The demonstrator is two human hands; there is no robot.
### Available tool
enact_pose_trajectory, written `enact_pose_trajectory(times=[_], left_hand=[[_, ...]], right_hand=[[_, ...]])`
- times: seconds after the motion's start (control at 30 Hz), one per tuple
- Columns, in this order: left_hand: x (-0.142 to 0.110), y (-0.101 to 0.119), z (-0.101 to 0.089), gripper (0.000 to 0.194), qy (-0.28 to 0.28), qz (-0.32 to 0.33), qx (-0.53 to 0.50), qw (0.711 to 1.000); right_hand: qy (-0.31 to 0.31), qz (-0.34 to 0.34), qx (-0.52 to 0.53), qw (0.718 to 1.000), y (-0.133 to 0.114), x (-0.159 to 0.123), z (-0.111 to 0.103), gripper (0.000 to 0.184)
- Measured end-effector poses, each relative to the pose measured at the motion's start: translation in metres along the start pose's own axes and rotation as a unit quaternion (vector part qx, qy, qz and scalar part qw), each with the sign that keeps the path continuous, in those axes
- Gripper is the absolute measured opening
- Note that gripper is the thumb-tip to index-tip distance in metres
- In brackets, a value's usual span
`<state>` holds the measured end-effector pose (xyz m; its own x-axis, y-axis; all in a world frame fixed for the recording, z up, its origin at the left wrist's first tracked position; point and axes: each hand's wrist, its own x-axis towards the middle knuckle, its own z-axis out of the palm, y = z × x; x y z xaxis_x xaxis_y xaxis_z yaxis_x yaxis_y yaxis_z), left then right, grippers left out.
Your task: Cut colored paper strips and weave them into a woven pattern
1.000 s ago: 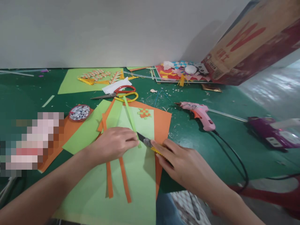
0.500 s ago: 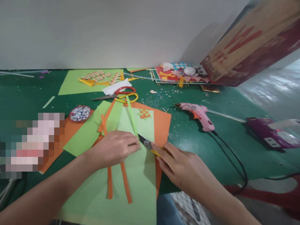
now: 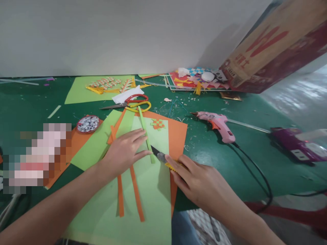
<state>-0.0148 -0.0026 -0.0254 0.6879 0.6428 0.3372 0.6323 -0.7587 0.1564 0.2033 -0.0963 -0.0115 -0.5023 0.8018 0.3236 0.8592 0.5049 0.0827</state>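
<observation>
My left hand lies over the paper with its fingers apart, the fingertips and thumb at the edge of a narrow green paper strip. Closed around a yellow utility knife, my right hand keeps the dark blade beside the strip's lower part. Beneath both is a pale green sheet, on top of an orange sheet. Two orange strips run out from under my left hand. A small woven orange-and-green paper piece rests near the sheet's top edge.
Scissors with red and yellow handles lie beyond the sheets. A round box of googly eyes sits left. To the right are a pink glue gun with its cord and a purple power strip. A paper bag stands behind.
My left hand's fingers have spread and moved up the green strip, uncovering its lower end. My right hand and the knife have stayed almost in place.
</observation>
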Motion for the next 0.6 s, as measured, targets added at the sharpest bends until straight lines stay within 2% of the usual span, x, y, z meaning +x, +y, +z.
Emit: enact_pose_trajectory(times=[0.13, 0.6], left_hand=[[0.0004, 0.0025, 0.0027, 0.055, 0.015, 0.005, 0.005, 1.000], [0.0004, 0.0032, 0.0025, 0.053, 0.007, -0.001, -0.002, 1.000]], right_hand=[[-0.014, -0.006, -0.006, 1.000, 0.0005, -0.0008, 0.0004, 0.036], [-0.007, 0.017, -0.004, 1.000, 0.0011, 0.0063, 0.0033, 0.036]])
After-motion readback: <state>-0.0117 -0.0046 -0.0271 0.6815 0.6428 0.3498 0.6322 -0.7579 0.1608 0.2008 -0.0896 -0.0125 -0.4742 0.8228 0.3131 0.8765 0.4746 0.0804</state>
